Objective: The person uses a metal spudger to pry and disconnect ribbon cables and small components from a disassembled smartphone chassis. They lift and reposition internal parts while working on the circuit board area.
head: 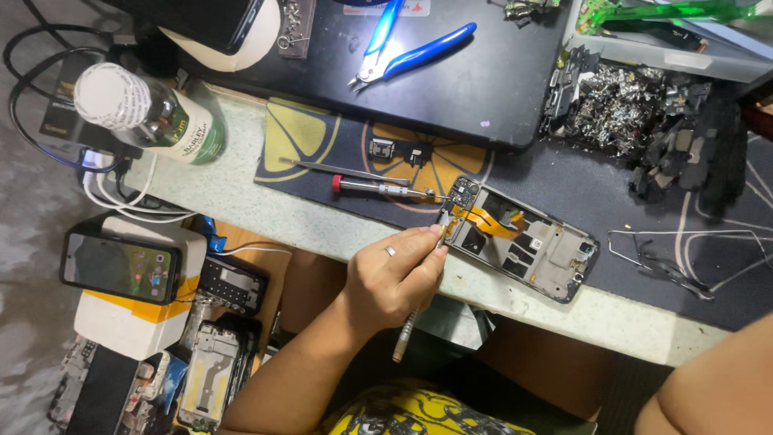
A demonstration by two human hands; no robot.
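Left hand (394, 278) clenched pen-style round a thin metal-handled tool (407, 330), ring on one finger, tip set at the near-left corner of the opened phone frame (539, 250). Right hand out of shot, only a forearm at bottom right, so can't tell its state. Frame lies flat, angled, on the dark mat (588, 189) near the desk (266, 213) front edge, approx centre of view. Orange flex ribbon (483, 219) runs across its left end up to a small board (465, 192) w/ round modules, just beside the tool tip. Probably best: keep tip low and shallow, work at the edge only, away from the ribbon, which looks thin and easy to tear. Light pressure, short strokes, wrist resting on desk edge for control. Frame sits unheld, so likely to slide or pivot under a push; steadying w/ the other hand would help. Red-collared screwdriver (378, 187) and tweezers (338, 167) lie just left of the frame, within easy reach. Blue-handled pliers (407, 52) farther off on the black slab. Heap of scrap metal bits (620, 105) far right, bottle (149, 113) far left, both well apart from the work.
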